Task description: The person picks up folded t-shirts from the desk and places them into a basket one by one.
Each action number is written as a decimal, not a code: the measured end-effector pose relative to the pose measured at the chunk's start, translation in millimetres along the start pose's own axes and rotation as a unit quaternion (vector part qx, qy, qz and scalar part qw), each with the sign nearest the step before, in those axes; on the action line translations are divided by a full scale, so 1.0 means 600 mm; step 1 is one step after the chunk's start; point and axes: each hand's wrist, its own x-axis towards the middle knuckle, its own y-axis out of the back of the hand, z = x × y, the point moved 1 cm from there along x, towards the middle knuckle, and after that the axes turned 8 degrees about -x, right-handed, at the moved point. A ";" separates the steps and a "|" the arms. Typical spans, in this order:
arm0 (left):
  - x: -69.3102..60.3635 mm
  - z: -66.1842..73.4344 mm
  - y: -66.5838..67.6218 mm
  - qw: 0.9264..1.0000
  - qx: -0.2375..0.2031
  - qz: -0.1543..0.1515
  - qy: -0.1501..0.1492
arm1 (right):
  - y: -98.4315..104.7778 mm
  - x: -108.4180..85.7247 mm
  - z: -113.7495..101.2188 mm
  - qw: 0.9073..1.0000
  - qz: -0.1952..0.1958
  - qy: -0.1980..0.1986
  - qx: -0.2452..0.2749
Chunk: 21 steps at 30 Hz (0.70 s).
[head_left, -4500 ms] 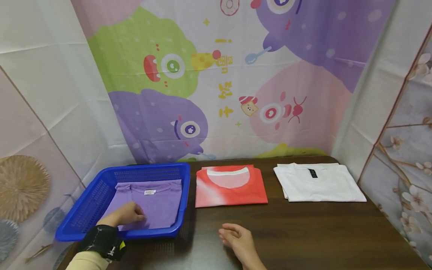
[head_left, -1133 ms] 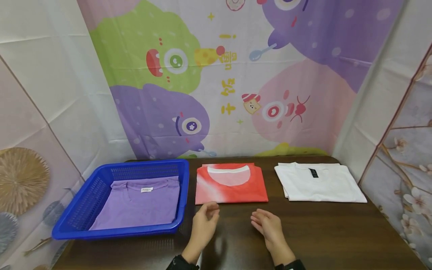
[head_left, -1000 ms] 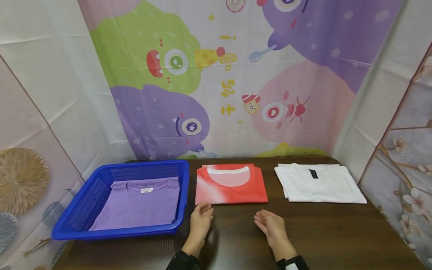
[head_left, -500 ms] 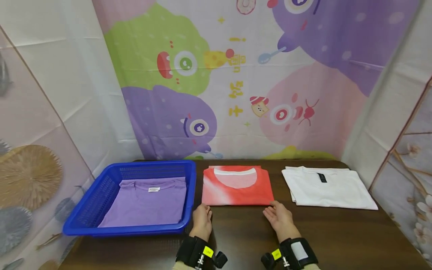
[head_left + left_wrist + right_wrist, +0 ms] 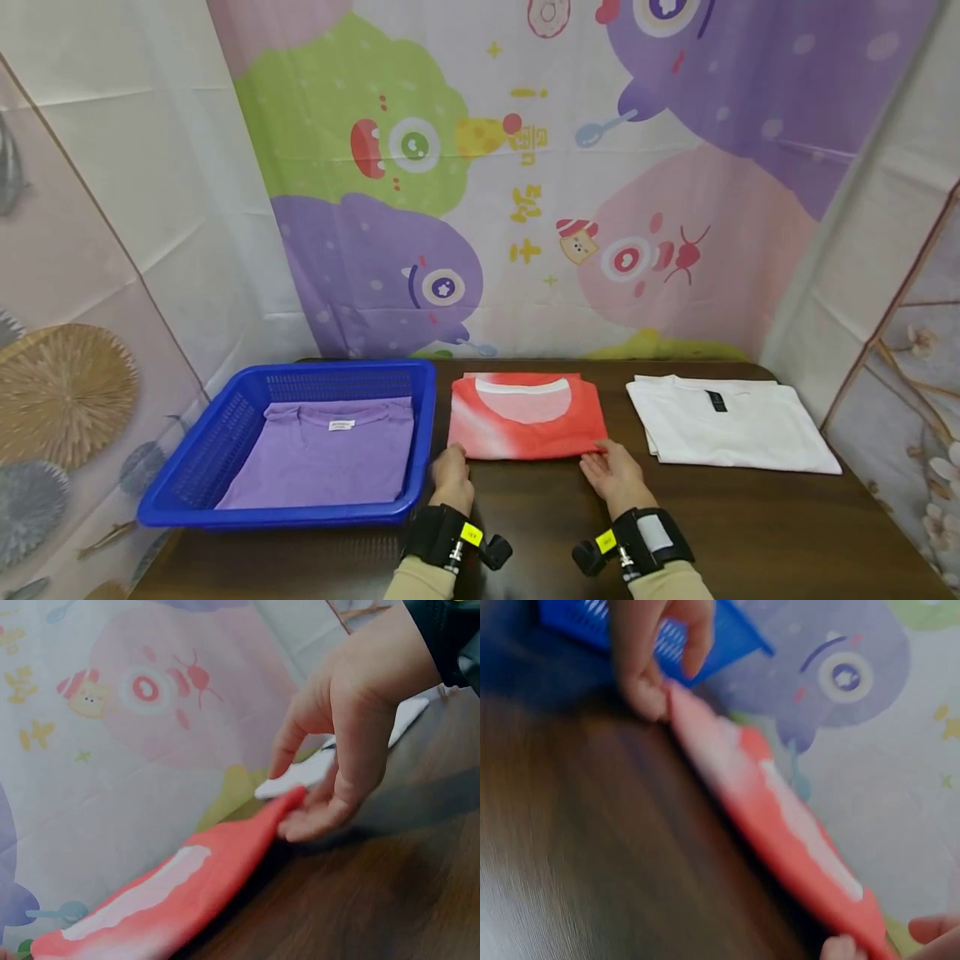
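Observation:
A folded red-and-white T-shirt [image 5: 528, 429] lies mid-table, its near edge slightly raised. My left hand [image 5: 452, 482] pinches its near left corner; the right wrist view shows that left hand [image 5: 649, 656] with thumb and fingers on the cloth. At the near right corner my right hand [image 5: 621, 482] grips the fabric, and in the left wrist view this right hand [image 5: 352, 727] holds the corner between thumb and fingers. Left of the shirt stands a blue plastic basket [image 5: 423, 433] with a folded purple T-shirt [image 5: 322, 462] inside.
A folded white T-shirt [image 5: 738, 429] with a black neck label lies on the right of the dark wooden table [image 5: 750, 533]. Behind the table hangs a cartoon-printed curtain [image 5: 525, 317]. Patterned cloth walls close in both sides.
Earlier my left hand was over the purple T-shirt in the basket. Both hands have since come to the red T-shirt's near corners and taken hold, and its near edge has lifted slightly.

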 end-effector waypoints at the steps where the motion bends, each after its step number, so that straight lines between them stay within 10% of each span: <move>1: 0.033 -0.022 0.002 1.000 0.006 0.005 -0.008 | 0.000 0.005 0.001 1.000 0.008 0.011 -0.013; 4: 0.070 -0.049 0.003 0.999 0.009 0.021 -0.024 | 0.002 0.018 0.004 0.997 0.043 0.038 -0.048; 6: 0.040 -0.028 -0.002 0.999 0.016 0.034 -0.032 | 0.004 0.027 0.006 0.995 0.067 0.046 -0.059; 9: -0.079 0.053 -0.014 0.998 0.013 0.042 -0.055 | 0.010 0.039 0.009 0.993 0.080 0.049 -0.075; 13: -0.289 0.202 -0.039 0.997 0.007 0.037 -0.068 | 0.017 0.049 0.011 0.991 0.077 0.055 -0.095; 16: -0.307 0.216 -0.040 0.997 0.007 0.029 -0.066 | 0.021 0.050 0.011 0.991 0.077 0.054 -0.097; 21: -0.220 0.148 -0.011 0.995 0.018 -0.007 -0.101 | 0.027 0.041 0.014 0.990 0.076 0.057 -0.101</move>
